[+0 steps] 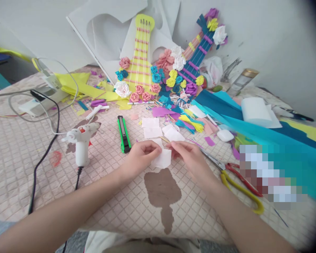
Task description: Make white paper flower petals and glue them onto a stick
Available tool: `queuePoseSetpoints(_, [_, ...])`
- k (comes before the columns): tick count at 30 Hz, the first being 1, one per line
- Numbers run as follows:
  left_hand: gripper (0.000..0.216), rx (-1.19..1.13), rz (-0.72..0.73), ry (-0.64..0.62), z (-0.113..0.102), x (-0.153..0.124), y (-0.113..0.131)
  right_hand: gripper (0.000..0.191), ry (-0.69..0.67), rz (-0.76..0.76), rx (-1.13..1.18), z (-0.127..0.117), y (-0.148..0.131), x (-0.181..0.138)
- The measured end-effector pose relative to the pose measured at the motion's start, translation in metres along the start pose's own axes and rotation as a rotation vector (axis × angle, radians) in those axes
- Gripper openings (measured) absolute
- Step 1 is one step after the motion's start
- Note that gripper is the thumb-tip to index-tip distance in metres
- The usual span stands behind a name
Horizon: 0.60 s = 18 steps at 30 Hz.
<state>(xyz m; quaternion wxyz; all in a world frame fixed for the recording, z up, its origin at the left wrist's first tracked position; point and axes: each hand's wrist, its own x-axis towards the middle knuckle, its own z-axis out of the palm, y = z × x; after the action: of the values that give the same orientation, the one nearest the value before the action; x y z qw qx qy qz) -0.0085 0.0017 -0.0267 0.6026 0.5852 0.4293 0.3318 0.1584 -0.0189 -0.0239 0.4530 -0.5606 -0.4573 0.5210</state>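
Just above the table, a small white paper square (163, 159) is pinched between the thumb and fingers of my left hand (144, 153). My right hand (188, 153) is closed at the paper's upper right, its fingertips on a thin tan stick (164, 140). The stick's far end points up and left; the rest is hidden by the fingers. More white paper squares (151, 127) lie just beyond my hands, with another white piece (173, 133) to their right. A green utility knife (123, 134) rests left of the papers.
A white hot glue gun (82, 144) stands at left with its cable. Scissors with red and yellow handles (233, 175) lie at right beside blue paper (292, 140). Yellow (142, 52) and blue (200, 56) paper guitars with flowers lean at the back, behind coloured scraps.
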Motion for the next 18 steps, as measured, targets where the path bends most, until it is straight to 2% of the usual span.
queuePoseSetpoints(3, [0.016, 0.021, -0.021, -0.038, -0.003, 0.002, 0.001, 0.021, 0.007, -0.150, -0.172, -0.011, 0.002, 0.009])
queuePoseSetpoints(6, [0.018, 0.005, -0.046, -0.077, -0.006, 0.005, 0.003, 0.025, -0.076, -0.273, -0.321, -0.020, 0.001, 0.008])
queuePoseSetpoints(9, [0.020, -0.015, -0.053, -0.097, -0.008, 0.008, -0.001, 0.041, -0.231, -0.235, -0.283, -0.026, 0.000, -0.003])
queuePoseSetpoints(11, [0.021, -0.006, -0.060, -0.125, -0.008, 0.010, -0.005, 0.043, -0.282, -0.159, -0.229, -0.030, 0.001, -0.012])
queuePoseSetpoints(14, [0.022, 0.014, -0.081, -0.188, -0.006, 0.013, -0.008, 0.036, -0.195, -0.200, -0.337, -0.036, 0.008, -0.021])
queuePoseSetpoints(16, [0.021, 0.021, -0.091, -0.210, -0.004, 0.014, -0.007, 0.032, -0.135, -0.339, -0.506, -0.039, 0.015, -0.023])
queuePoseSetpoints(18, [0.020, 0.019, -0.097, -0.214, -0.002, 0.014, -0.003, 0.032, -0.129, -0.539, -0.652, -0.040, 0.023, -0.023])
